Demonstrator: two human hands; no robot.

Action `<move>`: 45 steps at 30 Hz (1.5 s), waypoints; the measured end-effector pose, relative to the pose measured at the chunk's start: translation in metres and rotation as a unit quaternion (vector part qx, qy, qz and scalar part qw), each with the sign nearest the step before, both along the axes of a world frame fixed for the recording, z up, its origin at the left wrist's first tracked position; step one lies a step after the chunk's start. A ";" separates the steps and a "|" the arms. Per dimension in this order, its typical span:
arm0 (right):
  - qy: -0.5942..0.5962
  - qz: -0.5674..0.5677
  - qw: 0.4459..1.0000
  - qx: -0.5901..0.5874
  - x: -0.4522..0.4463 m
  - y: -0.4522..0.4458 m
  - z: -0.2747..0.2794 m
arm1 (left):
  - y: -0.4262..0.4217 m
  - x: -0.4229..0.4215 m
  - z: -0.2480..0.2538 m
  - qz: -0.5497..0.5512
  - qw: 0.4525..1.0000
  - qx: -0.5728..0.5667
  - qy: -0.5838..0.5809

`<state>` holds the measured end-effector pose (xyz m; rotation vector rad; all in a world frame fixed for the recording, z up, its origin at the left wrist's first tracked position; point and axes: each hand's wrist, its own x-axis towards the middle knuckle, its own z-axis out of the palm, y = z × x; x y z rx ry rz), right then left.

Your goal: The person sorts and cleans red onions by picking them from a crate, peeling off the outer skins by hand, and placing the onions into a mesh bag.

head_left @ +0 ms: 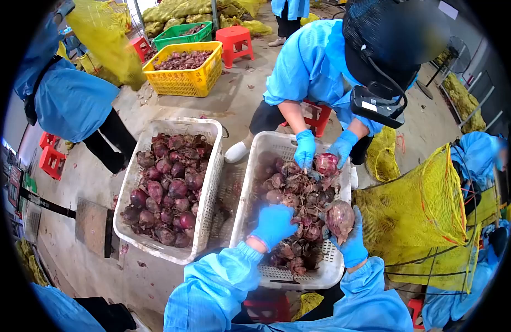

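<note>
Two white crates, the left crate (pixel 210 191) and the right crate (pixel 246 185), are sitting side by side on a dusty grey floor (pixel 233 105) with scraps of skin scattered over it. Behind them, a yellow crate (pixel 181 84) and a green crate (pixel 170 40) are holding more onions, a red stool (pixel 234 40) is standing just beside the yellow one, and a yellow net bag (pixel 413 213) is lying open-weave to the right. Across from us, a co-worker (pixel 313 66) in blue is leaning over the right crate, handling a purple-red onion (pixel 326 164).

We are holding a large onion (pixel 339 220) above the right crate, near its right side. It is looking rounded, dull brownish-purple and streaked, with dry skin. Our left hand (pixel 353 243), gloved in blue, is cupping it from beside and below, fingers spread around it. Our right hand (pixel 273 226) is hovering over the heap with its fingers curled in; we cannot tell whether they are gripping anything.
</note>
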<state>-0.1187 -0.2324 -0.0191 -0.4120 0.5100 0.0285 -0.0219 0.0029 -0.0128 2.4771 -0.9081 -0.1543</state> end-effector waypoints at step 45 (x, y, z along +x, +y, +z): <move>-0.150 0.164 0.721 -0.657 0.017 0.033 0.035 | -0.048 0.006 -0.134 0.072 0.646 -0.526 0.549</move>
